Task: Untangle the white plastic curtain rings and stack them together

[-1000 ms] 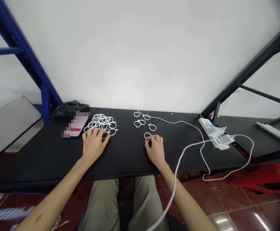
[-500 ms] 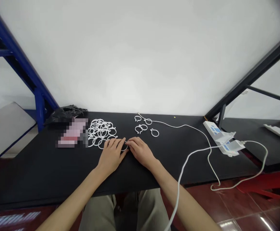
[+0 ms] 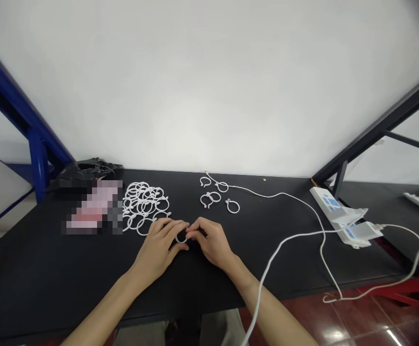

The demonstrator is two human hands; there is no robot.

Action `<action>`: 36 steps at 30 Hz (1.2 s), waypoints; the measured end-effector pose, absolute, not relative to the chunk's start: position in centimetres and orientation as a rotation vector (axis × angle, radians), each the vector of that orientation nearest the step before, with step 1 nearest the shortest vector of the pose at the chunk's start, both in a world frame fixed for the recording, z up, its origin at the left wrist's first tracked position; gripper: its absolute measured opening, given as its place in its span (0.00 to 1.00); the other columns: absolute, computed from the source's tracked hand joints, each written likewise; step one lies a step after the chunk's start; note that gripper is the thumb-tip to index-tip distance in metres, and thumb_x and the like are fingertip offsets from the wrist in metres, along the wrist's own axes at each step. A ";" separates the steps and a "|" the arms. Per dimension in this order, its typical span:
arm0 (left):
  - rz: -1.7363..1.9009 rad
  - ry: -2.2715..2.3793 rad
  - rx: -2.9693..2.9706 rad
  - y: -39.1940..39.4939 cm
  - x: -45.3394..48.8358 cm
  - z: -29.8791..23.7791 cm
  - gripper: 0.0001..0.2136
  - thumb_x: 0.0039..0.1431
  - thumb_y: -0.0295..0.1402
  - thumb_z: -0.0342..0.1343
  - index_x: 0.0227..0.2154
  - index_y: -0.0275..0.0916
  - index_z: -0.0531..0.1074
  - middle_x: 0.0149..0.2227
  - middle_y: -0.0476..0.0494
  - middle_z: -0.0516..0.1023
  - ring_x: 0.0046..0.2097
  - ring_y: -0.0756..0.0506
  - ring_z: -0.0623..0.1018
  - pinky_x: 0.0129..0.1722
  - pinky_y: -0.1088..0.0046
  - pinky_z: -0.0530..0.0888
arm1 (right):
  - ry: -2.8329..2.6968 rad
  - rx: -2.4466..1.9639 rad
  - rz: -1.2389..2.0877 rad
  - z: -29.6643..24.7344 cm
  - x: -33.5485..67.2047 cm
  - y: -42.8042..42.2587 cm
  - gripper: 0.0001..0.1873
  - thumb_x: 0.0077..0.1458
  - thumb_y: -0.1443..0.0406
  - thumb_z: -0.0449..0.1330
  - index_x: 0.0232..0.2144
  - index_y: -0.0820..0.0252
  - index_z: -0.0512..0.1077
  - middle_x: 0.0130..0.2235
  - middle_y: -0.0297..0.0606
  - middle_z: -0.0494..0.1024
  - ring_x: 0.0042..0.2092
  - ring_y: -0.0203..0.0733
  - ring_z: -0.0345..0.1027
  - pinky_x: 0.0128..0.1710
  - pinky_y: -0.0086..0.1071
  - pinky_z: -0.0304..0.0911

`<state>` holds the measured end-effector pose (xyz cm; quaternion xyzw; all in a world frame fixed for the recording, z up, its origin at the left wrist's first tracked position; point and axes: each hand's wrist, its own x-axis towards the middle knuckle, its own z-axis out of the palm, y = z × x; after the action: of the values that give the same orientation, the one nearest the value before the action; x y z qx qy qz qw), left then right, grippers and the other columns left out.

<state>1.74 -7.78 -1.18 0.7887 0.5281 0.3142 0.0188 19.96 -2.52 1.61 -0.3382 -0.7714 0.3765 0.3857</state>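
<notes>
Between both hands is a white plastic ring (image 3: 181, 241), just above or on the black tabletop; its top part is covered by fingers. My left hand (image 3: 157, 245) grips it from the left, fingers bent over the far side and thumb at the near side. On the opposite edge, my right hand (image 3: 212, 242) pinches the ring with thumb and forefinger. A pile of similar white rings (image 3: 147, 207) lies beyond my left hand. Farther off, several separate rings (image 3: 239, 207) rest in a loose group, some of them with a gap in the loop.
A white cable (image 3: 283, 194) crosses the table, and another hangs close over my right forearm. At the right stands a white power strip (image 3: 326, 198) with an adapter. A black plastic bag (image 3: 87, 169) and a blurred pink item (image 3: 97, 202) lie left. Metal posts flank the table.
The view has shifted slightly. My hands and the ring have come nearer to me, away from the pile. More of the held ring shows, and my right fingers are curled more tightly.
</notes>
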 end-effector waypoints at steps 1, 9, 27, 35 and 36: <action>0.977 1.634 2.437 -7.8 1.8 -1.2 0.17 0.63 0.36 0.56 0.54 0.45 0.67 0.51 0.43 0.76 0.52 0.39 0.69 0.52 0.58 0.68 | -1.956 -0.869 0.956 1.6 19.9 -2.6 0.06 0.59 0.65 0.62 0.28 0.56 0.73 0.31 0.30 0.79 0.34 0.35 0.74 0.37 0.28 0.67; 1.141 2.114 2.270 -6.6 0.6 -0.4 0.18 0.64 0.41 0.53 0.53 0.39 0.68 0.48 0.38 0.76 0.51 0.36 0.70 0.52 0.54 0.66 | -2.068 -1.114 0.409 1.1 19.9 -0.9 0.09 0.63 0.62 0.56 0.43 0.57 0.72 0.38 0.39 0.77 0.42 0.42 0.70 0.46 0.37 0.65; 0.904 2.499 2.250 -5.2 -1.0 -0.5 0.19 0.65 0.40 0.49 0.55 0.38 0.68 0.50 0.33 0.74 0.51 0.30 0.68 0.46 0.51 0.64 | -2.098 -1.372 0.028 0.1 20.3 4.0 0.06 0.60 0.63 0.58 0.35 0.58 0.74 0.44 0.45 0.70 0.46 0.50 0.62 0.47 0.43 0.61; 0.967 2.158 2.613 -4.9 2.5 0.0 0.15 0.65 0.35 0.51 0.52 0.37 0.70 0.49 0.35 0.76 0.50 0.35 0.70 0.50 0.55 0.64 | -2.027 -1.136 0.315 0.9 20.0 3.4 0.10 0.66 0.61 0.53 0.41 0.56 0.74 0.41 0.40 0.73 0.41 0.41 0.69 0.43 0.33 0.66; 0.940 2.100 2.667 -4.7 3.3 0.0 0.16 0.65 0.34 0.50 0.54 0.37 0.69 0.49 0.35 0.76 0.50 0.36 0.71 0.50 0.55 0.64 | -2.021 -1.117 0.355 0.9 20.0 3.4 0.11 0.66 0.61 0.52 0.42 0.56 0.74 0.40 0.39 0.74 0.39 0.39 0.70 0.41 0.32 0.66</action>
<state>3.28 -4.73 0.02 0.7435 0.5855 0.2619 -0.1891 20.02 3.39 0.89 -0.4399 -0.7959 0.1398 0.3918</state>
